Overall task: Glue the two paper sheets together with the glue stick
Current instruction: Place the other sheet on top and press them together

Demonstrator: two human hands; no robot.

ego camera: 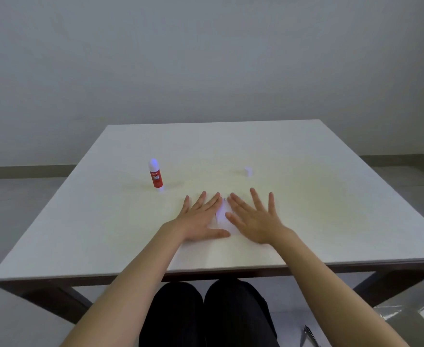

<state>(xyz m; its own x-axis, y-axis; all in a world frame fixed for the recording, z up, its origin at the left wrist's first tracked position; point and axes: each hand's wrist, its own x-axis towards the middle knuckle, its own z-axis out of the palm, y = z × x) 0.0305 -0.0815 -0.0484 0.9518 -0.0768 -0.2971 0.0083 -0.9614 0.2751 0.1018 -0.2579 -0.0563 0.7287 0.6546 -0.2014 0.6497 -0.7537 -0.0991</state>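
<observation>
While both palms press flat on the table, the scene reads as follows

Left hand: the left hand (200, 219) lies open, palm down, fingers spread and pointing away from the person, thumb stretched toward the other hand; it grips nothing

Right hand: the right hand (254, 219) is likewise open and flat, fingers fanned, just beside the left, index fingertips nearly meeting; it holds nothing

Paper sheets: the paper sheets (222, 216) lie under and between the two hands, white on a pale top, so their edges are hard to trace; a faint vertical line shows in the gap between the thumbs, and whether the two sheets overlap or only adjoin I cannot tell

Glue stick: the glue stick (155, 174) stands upright, red label with a white top, beyond the left hand and out to its left, apart from the fingertips

Cap: a small white cap (248, 171) sits beyond the right hand's fingertips, well apart from the glue stick

Table: the table (331, 196) carries all of this; its near edge crosses both forearms

Legs: dark-clothed knees (205, 314) show below that edge, between the arms
</observation>
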